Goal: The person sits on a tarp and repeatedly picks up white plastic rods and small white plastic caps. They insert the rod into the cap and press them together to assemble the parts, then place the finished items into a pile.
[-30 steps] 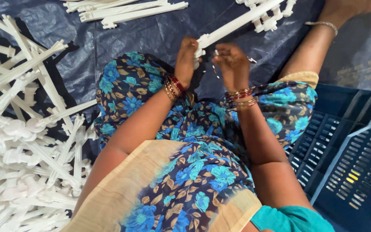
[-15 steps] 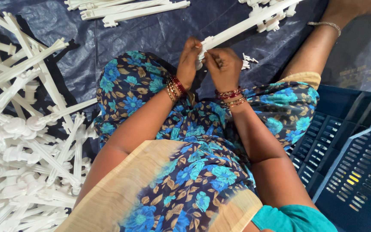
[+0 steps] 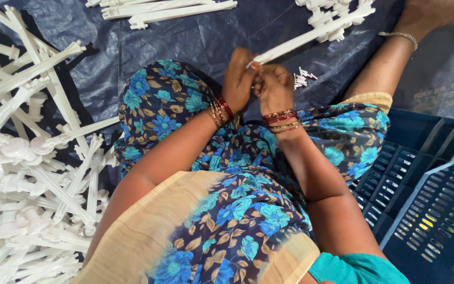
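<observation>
White plastic sprue unchanged, still gripped.

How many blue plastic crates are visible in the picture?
2. One blue crate lies right of the knee; a second crate overlaps it at the lower right corner. Others may lie outside the frame.

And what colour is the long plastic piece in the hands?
White, the plastic piece; the head view shows it against the dark blue sheet.
</observation>
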